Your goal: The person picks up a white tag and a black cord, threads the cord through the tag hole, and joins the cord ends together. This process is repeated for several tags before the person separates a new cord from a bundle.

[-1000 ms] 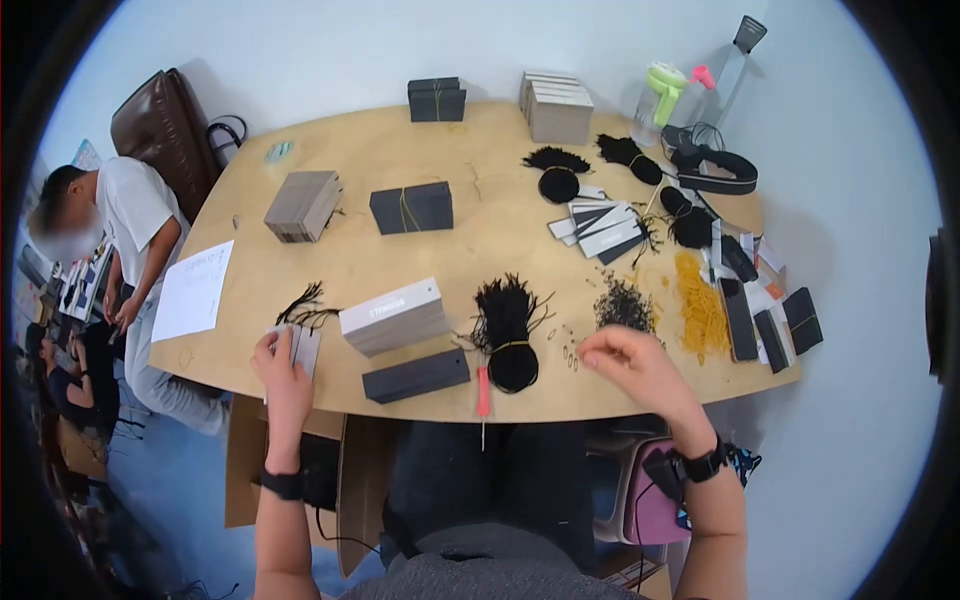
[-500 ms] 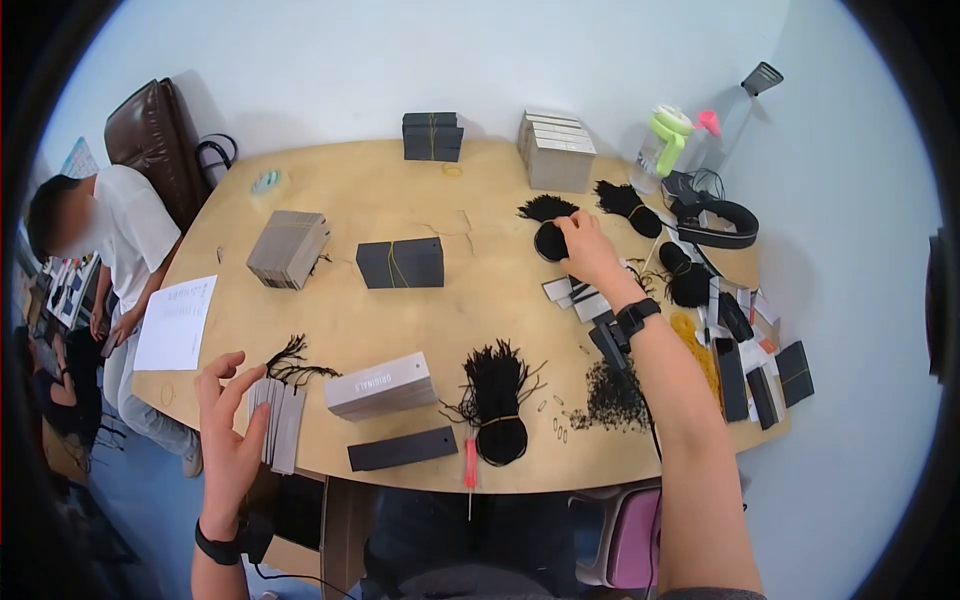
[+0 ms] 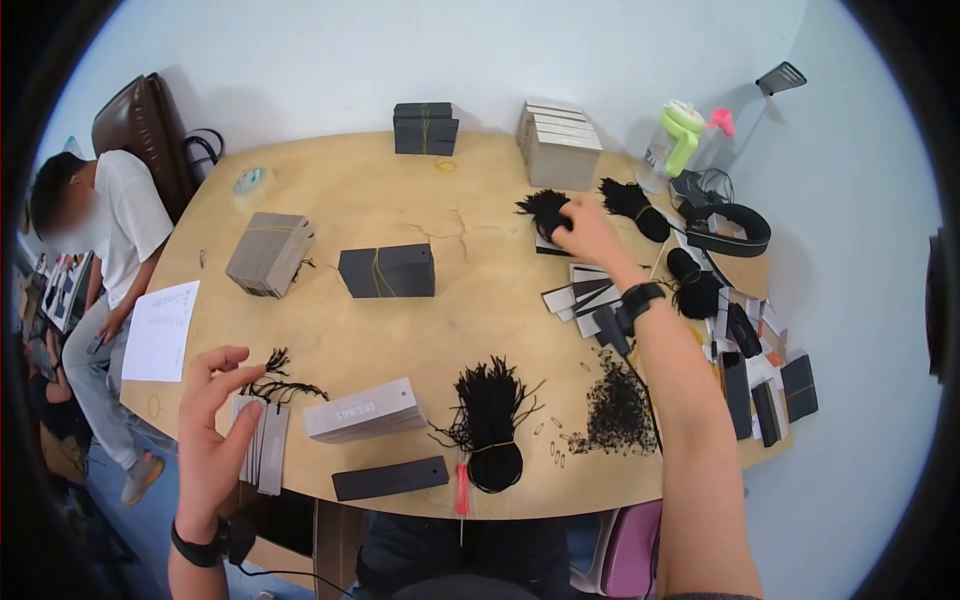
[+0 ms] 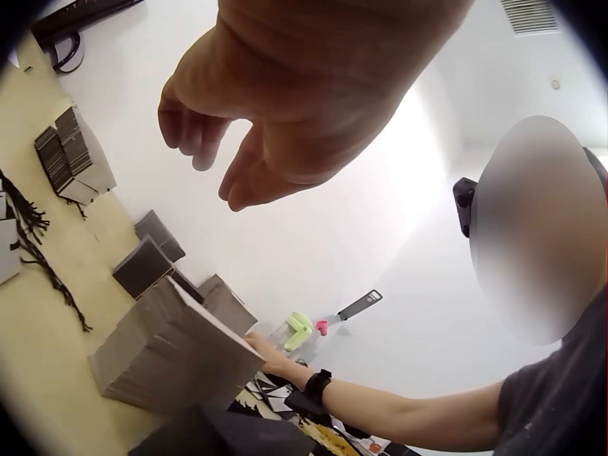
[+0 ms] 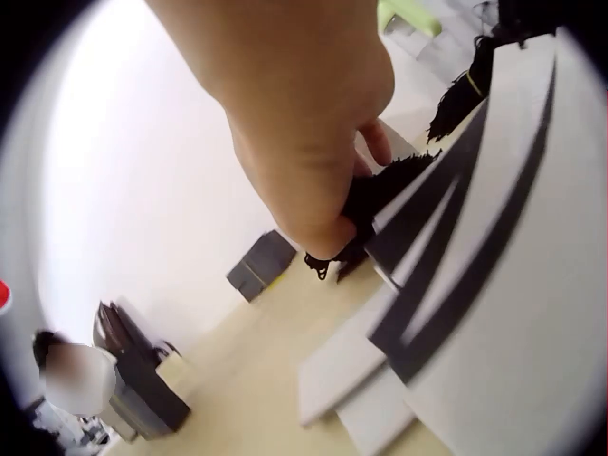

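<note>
In the head view my right hand (image 3: 592,235) grips the looped end of a black cord bundle (image 3: 543,208) at the back of the table. The right wrist view shows the fingers of that hand (image 5: 294,152) curled around the black cords (image 5: 375,195). My left hand (image 3: 212,435) hangs with fingers apart beside and partly over some narrow grey tags (image 3: 268,450) with black strings, holding nothing. The left wrist view also shows this hand (image 4: 304,104) raised, with nothing in its fingers.
Light tag stack (image 3: 365,412), dark tag (image 3: 390,479), large cord bundle (image 3: 495,466) and red-handled tool (image 3: 462,490) lie at the front. Small black pins (image 3: 615,410) are at right, loose tags (image 3: 583,300) behind them. A banded dark stack (image 3: 390,271) stands mid-table. A person (image 3: 130,205) sits at left.
My right hand has moved from near the pins to the far cord bundle and taken hold of it. My left hand has let go of the grey tags and spread its fingers.
</note>
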### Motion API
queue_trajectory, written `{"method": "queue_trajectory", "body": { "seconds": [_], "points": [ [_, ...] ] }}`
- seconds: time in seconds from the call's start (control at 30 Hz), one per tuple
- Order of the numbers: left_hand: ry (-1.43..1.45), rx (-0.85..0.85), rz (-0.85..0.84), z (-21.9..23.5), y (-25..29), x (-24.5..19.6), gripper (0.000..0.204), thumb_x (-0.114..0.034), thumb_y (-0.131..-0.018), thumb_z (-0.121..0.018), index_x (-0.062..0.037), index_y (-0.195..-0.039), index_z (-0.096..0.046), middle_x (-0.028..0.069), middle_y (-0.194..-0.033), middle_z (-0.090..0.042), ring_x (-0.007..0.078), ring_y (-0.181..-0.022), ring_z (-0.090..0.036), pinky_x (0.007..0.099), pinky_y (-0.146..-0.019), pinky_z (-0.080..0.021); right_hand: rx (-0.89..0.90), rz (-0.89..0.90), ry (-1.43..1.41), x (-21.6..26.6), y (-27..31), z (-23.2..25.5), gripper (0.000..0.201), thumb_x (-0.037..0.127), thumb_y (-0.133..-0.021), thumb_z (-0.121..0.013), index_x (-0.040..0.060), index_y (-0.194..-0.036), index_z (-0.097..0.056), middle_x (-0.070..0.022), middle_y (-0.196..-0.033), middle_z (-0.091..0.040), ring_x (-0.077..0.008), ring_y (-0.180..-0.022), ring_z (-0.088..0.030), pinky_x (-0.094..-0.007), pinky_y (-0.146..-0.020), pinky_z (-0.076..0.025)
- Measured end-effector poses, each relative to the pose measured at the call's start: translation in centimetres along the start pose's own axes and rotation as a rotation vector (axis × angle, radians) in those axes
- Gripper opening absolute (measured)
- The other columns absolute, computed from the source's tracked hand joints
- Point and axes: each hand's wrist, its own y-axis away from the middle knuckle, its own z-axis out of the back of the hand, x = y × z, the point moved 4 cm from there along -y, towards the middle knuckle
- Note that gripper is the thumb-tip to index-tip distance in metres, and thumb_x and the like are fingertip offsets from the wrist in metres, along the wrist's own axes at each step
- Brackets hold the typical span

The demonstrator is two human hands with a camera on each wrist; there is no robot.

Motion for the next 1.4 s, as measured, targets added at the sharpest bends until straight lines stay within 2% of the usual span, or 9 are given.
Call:
{"method": "queue_trajectory", "body": {
  "seconds": [0.13,0.4,0.6,0.67,0.7,0.8,0.93,1.23,1.4],
  "points": [
    [0.046,0.088,-0.056,0.8,-3.5,-2.3,0.031,0.006,-0.077,-0.063,-0.0008,-0.108,-0.067,0.0128,-0.118,-0.059,0.0255,-0.108,-0.057,0.0325,-0.095,-0.044,0.149,-0.394,-0.672,-1.0,-1.9,5.1,0.03,0.028,-0.083,-0.059,0.0022,-0.095,-0.069,-0.007,-0.095,-0.066,-0.0216,-0.092,-0.06,-0.0368,-0.081,-0.049],
    [0.26,0.439,-0.273,-5.7,-11.8,-6.9,0.065,-0.005,-0.082,-0.071,-0.0049,-0.142,-0.045,0.0111,-0.137,-0.053,0.0212,-0.129,-0.049,0.0357,-0.106,-0.04,0.373,-0.278,-1.371,8.7,0.2,13.9,0.026,0.026,-0.094,-0.054,0.0049,-0.104,-0.065,-0.001,-0.102,-0.064,-0.0117,-0.091,-0.058,-0.029,-0.08,-0.047],
    [0.412,0.614,-0.339,-9.3,-11.5,-11.4,0.061,-0.01,-0.084,-0.075,-0.0011,-0.139,-0.049,0.0118,-0.129,-0.06,0.0194,-0.122,-0.055,0.034,-0.104,-0.043,0.543,-0.26,-1.6,16.3,5.8,15.3,0.029,0.025,-0.096,-0.057,0.0014,-0.113,-0.063,-0.0042,-0.104,-0.066,-0.0137,-0.09,-0.062,-0.0282,-0.082,-0.05],
    [0.76,0.755,0.093,-10.3,-10.5,-10.6,0.048,-0.012,-0.085,-0.075,0.0016,-0.129,-0.058,0.0091,-0.113,-0.068,0.0164,-0.107,-0.063,0.0299,-0.094,-0.049,0.638,-0.23,-1.676,17.5,7.5,15.4,0.034,0.027,-0.095,-0.06,0.0003,-0.116,-0.061,-0.0048,-0.107,-0.066,-0.0139,-0.093,-0.062,-0.0286,-0.085,-0.049],
    [0.769,0.688,0.07,-10.5,-10.3,-10.2,0.036,-0.015,-0.088,-0.074,0.0017,-0.118,-0.064,0.0066,-0.103,-0.071,0.0136,-0.093,-0.066,0.0282,-0.083,-0.053,0.738,-0.199,-1.747,18.3,8.4,15.3,0.039,0.029,-0.094,-0.062,-0.0008,-0.12,-0.06,-0.0054,-0.109,-0.065,-0.014,-0.096,-0.061,-0.029,-0.088,-0.049],
    [0.753,0.665,0.291,-10.6,-9.0,-9.1,0.032,-0.021,-0.091,-0.071,-0.0005,-0.115,-0.065,0.0061,-0.104,-0.07,0.0138,-0.093,-0.065,0.0283,-0.08,-0.052,0.469,0.03,-1.376,20.7,10.3,15.4,0.049,0.027,-0.089,-0.071,-0.0026,-0.125,-0.057,-0.0064,-0.113,-0.063,-0.0136,-0.104,-0.059,-0.0297,-0.093,-0.047],
    [0.749,0.684,0.378,-11.4,-7.9,-8.7,0.033,-0.027,-0.093,-0.069,-0.0026,-0.115,-0.065,0.0048,-0.105,-0.069,0.0134,-0.093,-0.065,0.028,-0.081,-0.051,0.401,-0.136,-1.337,22.2,12.0,14.6,0.058,0.017,-0.08,-0.08,-0.0026,-0.128,-0.055,-0.0067,-0.113,-0.064,-0.0122,-0.101,-0.06,-0.0274,-0.091,-0.048],
    [0.806,0.788,0.179,-12.2,-5.7,-9.6,0.038,-0.02,-0.084,-0.078,-0.0029,-0.115,-0.065,0.0033,-0.105,-0.068,0.0127,-0.094,-0.064,0.0296,-0.084,-0.05,0.336,-0.311,-1.657,20.9,15.3,13.1,0.035,0.011,-0.088,-0.06,-0.0015,-0.12,-0.057,-0.0068,-0.104,-0.065,-0.012,-0.093,-0.063,-0.0286,-0.075,-0.055],
    [0.897,0.892,0.405,-13.0,-4.5,-8.7,0.037,-0.012,-0.081,-0.077,-0.0032,-0.114,-0.066,0.0035,-0.107,-0.068,0.0136,-0.097,-0.064,0.0314,-0.087,-0.05,0.245,-0.336,-1.54,20.8,17.0,13.8,0.043,0.009,-0.086,-0.059,-0.0049,-0.126,-0.051,-0.0081,-0.104,-0.064,-0.0116,-0.093,-0.062,-0.0261,-0.077,-0.052]
  ]
}}
